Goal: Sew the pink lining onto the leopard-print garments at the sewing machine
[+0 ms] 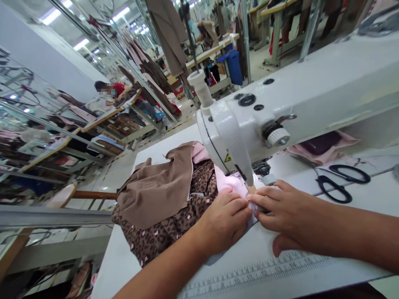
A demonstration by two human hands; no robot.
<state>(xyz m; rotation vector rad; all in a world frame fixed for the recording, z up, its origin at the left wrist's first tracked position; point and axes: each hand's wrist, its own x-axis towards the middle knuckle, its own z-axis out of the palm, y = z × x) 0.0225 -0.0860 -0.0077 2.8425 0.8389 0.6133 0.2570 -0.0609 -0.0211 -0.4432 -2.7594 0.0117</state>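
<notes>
So both hands are crowded in right under the head of the white sewing machine [229, 141], and my guess is that's to keep the cloth flat and steady where the needle works. The left hand [229, 214] is half curled, knuckles up, fingertips pushing down on the pink cloth [229, 185]; its thumb is out of sight, so I can't tell if it's pinching anything. The right hand [277, 211] is looser, fingers out with a slight bend and the thumb hanging well away, so it looks more like guiding at the edge than gripping. The rest of the garment sits on the white table [121, 265] to the left, bunched up, probably so the bulk stays out of the machine's way and doesn't drag. Black-handled scissors [343, 180] lie past the right forearm, handy I'd say, and the ruler marks [262, 272] run along the table's near side. Looks-wise, it's a plain brown panel [162, 187] with soft wrinkles, lying over brown leopard-print fabric [168, 234] dotted with little pink patches, and the smooth pale pink bit goes in under the machine head. Too blurry there to see any stitches, sorry.
</notes>
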